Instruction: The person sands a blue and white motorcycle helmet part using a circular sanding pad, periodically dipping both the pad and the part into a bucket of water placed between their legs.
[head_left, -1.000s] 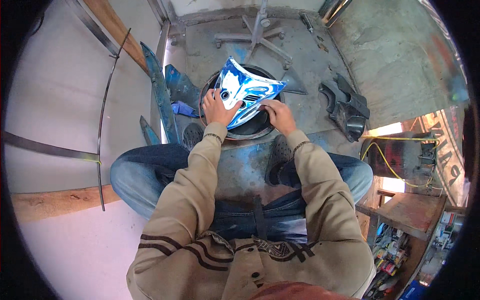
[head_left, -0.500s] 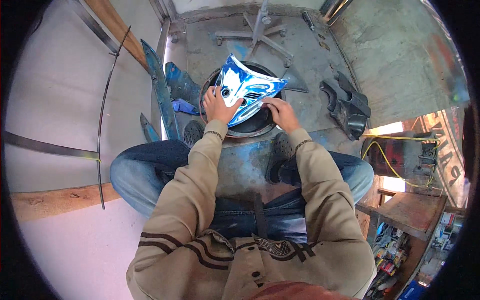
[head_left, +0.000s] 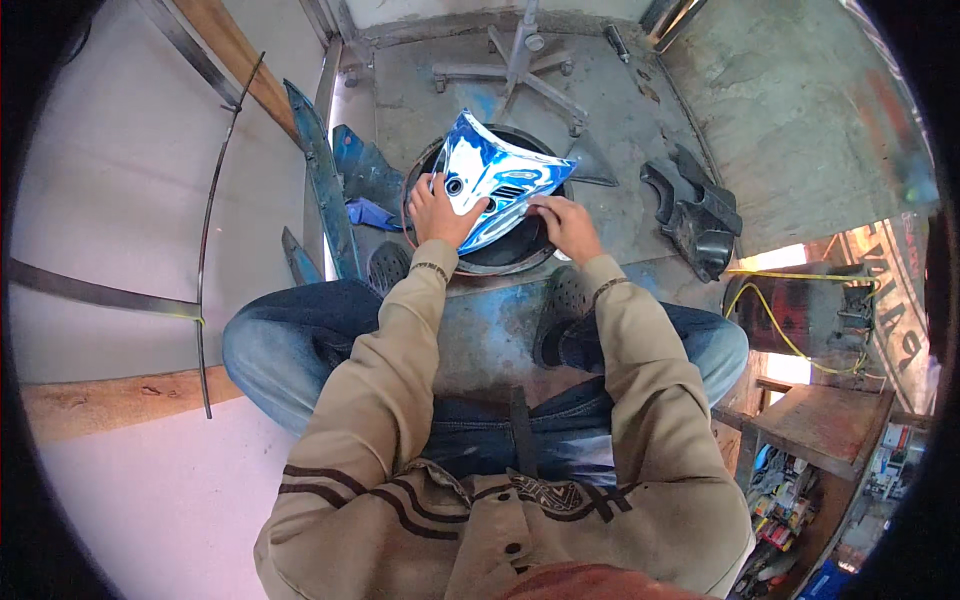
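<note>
A glossy blue-and-white motorcycle fairing panel (head_left: 480, 155), with round holes and a slotted vent, is tilted over a round black tub (head_left: 487, 268). My left hand (head_left: 445, 217) grips the panel's near left side, thumb spread across its face and fingers at the edge. At the panel's lower right edge is my right hand (head_left: 568, 228), its fingers pinched together against the surface. Whatever lies between those fingertips is too small to make out. The tub's inside is mostly covered by the panel.
Dark plastic parts (head_left: 695, 215) lie on the floor to the right. Blue panels (head_left: 325, 180) lean at the left wall, beside a blue cloth-like piece (head_left: 370, 213). A wheeled chair base (head_left: 515, 70) stands beyond the tub. Right: a yellow cable (head_left: 765, 320) and wooden shelf (head_left: 825, 420).
Hardly anything differs. The panel and both hands sit a few pixels further right, with the grip unchanged.
</note>
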